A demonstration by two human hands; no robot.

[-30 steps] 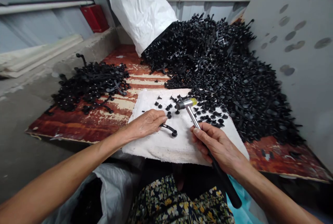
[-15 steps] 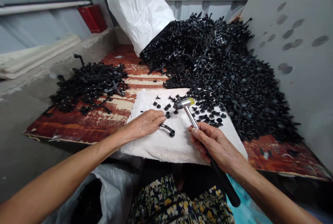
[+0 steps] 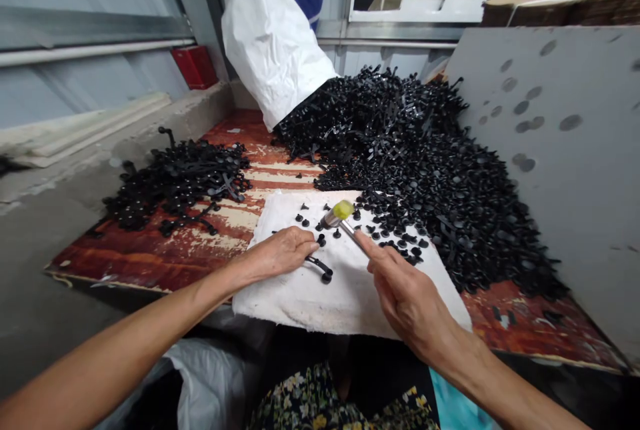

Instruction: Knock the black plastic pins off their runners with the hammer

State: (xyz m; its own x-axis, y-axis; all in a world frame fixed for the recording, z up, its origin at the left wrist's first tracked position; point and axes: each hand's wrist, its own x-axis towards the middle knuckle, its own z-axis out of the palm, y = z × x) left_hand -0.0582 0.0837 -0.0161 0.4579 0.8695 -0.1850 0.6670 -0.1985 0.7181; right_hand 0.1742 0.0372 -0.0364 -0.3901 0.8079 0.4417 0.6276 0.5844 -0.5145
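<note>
My left hand (image 3: 287, 250) rests over the white cloth (image 3: 300, 303) with its fingers pinched on a narrow black strap (image 3: 318, 263). One end of the strap, with a round knob, sticks out below the fingers; the rest is covered by them. My right hand (image 3: 407, 287) is closed round the handle of a small hammer (image 3: 339, 215), index finger laid along the shaft. The hammer's head, grey on one face and yellow on the other, is slightly above and right of the left fingertips. Several small black studs (image 3: 401, 243) are scattered on the cloth around both hands.
A large heap of black parts (image 3: 400, 143) spills from a white sack (image 3: 275, 43) behind the cloth. To the left lies a smaller pile of black straps (image 3: 175, 180) on the worn red-brown tabletop (image 3: 225, 243). A spotted grey panel (image 3: 560, 170) stands on the right.
My right hand has rolled over and turned the hammer so its yellow face comes upward, nearer the left fingers. My left hand keeps its pinch on the strap. The view has tilted up.
</note>
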